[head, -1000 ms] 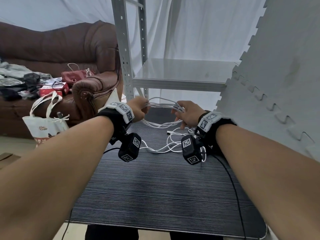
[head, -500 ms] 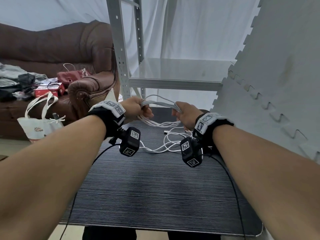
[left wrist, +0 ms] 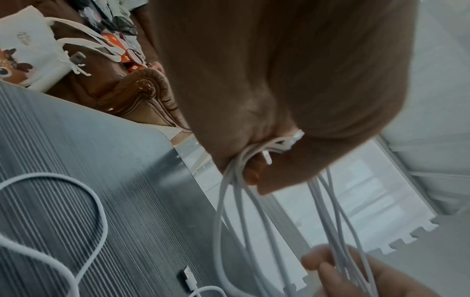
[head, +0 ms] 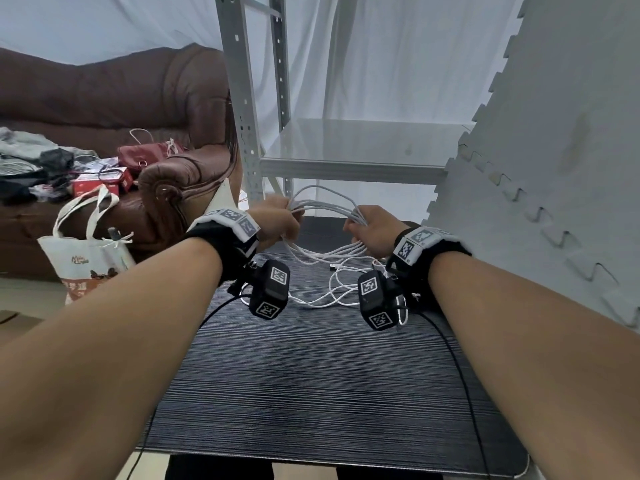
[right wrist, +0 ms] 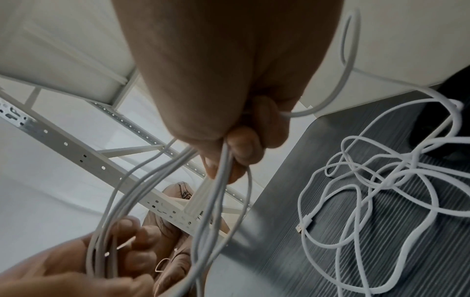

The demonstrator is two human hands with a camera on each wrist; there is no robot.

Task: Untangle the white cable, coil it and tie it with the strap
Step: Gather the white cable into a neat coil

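Currently the white cable [head: 323,206] is part gathered into a bundle of several loops held in the air above the far end of the worktop [head: 311,375], while the rest of it lies loose and overlapping on the worktop surface just near of the hands, with a USB plug [left wrist: 188,276] lying flat among the slack. The left hand [head: 277,220] has its grip closed round the left end of the loops, and the right hand [head: 372,230] has its grip closed round the right end, so the bundle spans between them, arching on the far side and sagging on the near side. Judged from this hold, the two hands keep the loops even and stop them springing apart while more slack is drawn up; coiling is in hand and unfinished. A short white piece [left wrist: 296,136] shows at the left hand where the strands bunch, possibly the strap, but this cannot be confirmed. Beyond the worktop stands a grey metal shelf unit [head: 349,161], with a grey foam mat [head: 554,168] upright at right. At left stands a brown sofa [head: 104,109] carrying a red bag and clutter, and a white tote bag [head: 86,258] beside it bears a small printed logo, too small to read. Square coded markers sit on both wristbands.
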